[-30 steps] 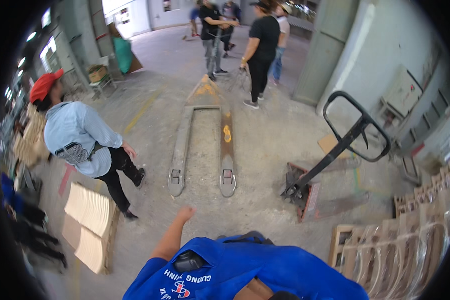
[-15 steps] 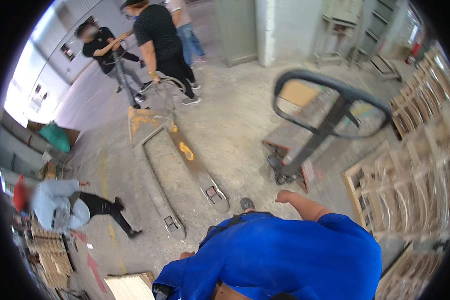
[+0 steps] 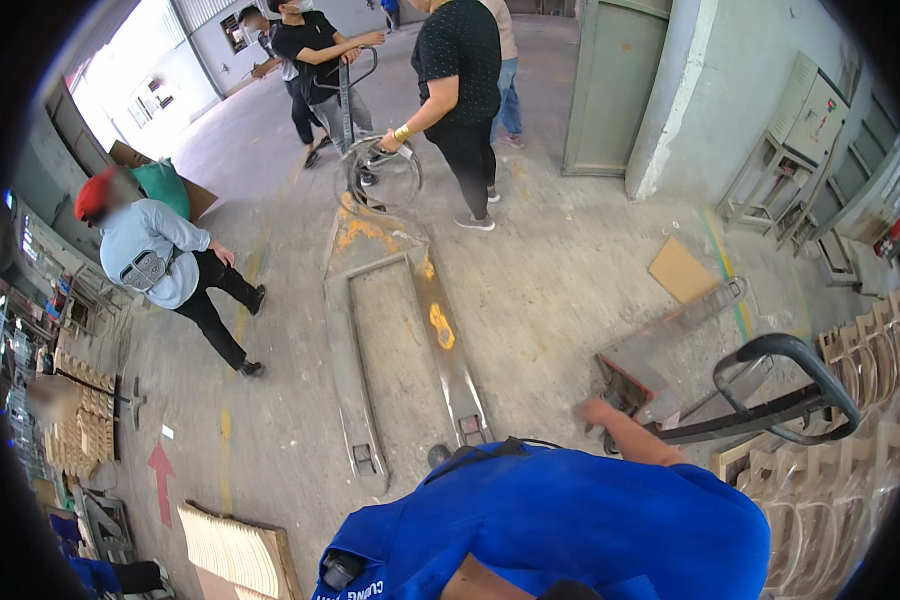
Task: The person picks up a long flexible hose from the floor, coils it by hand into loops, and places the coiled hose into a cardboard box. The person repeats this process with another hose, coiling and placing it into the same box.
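My right hand (image 3: 598,412) reaches out past the blue shirt (image 3: 570,510), its bare forearm stretched forward. In the picture it overlaps the base of a red and grey pallet jack (image 3: 660,345); I cannot tell whether it touches it. Its fingers are too small and blurred to read. That jack's black loop handle (image 3: 838,385) leans to the right, apart from my hand. My left hand is out of sight. Ahead of me lies a second pallet jack (image 3: 457,385), grey with worn orange paint, its fork tips towards me.
A person in a black top (image 3: 457,90) holds a coiled hoop (image 3: 410,180) beside the second jack; a masked person (image 3: 305,50) is at its handle. A red-capped person (image 3: 165,235) walks at left. Curved wooden parts (image 3: 830,500) stack at right, pale slats (image 3: 232,555) at lower left. Cardboard (image 3: 683,270) lies ahead.
The view has turned and shifted. The near jack's handle has swung from upright down to the right. My right hand is now by that jack's base. The red-capped person has moved forward.
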